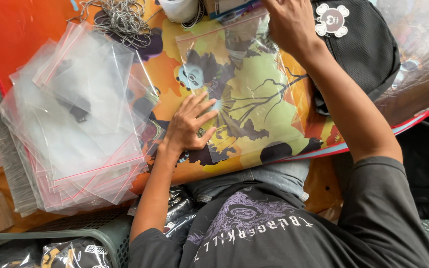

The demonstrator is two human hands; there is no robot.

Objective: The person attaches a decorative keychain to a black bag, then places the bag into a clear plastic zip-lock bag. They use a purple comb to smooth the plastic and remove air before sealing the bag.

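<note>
From the head camera, your left hand (pixel 189 124) lies open, fingers spread flat on the near end of a clear plastic bag (pixel 244 84) on the colourful printed mat (pixel 274 134). Your right hand (pixel 289 22) pinches the bag's far edge, just beside the black cap (pixel 368 44). A stack of clear bags (pixel 75 129) crowds the left edge; bare mat lies open between stack and bag.

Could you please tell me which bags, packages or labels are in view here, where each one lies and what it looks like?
Clear zip bag: flat on the colourful mat, under both hands, large, rectangular.
Stack of clear zip bags: left on the mat, fanned, red seal strips.
Black packed bags: bottom left, in a green basket, glossy, with white and yellow print.
Flower-shaped patch: on the black bag, top right, white and brown.
</note>
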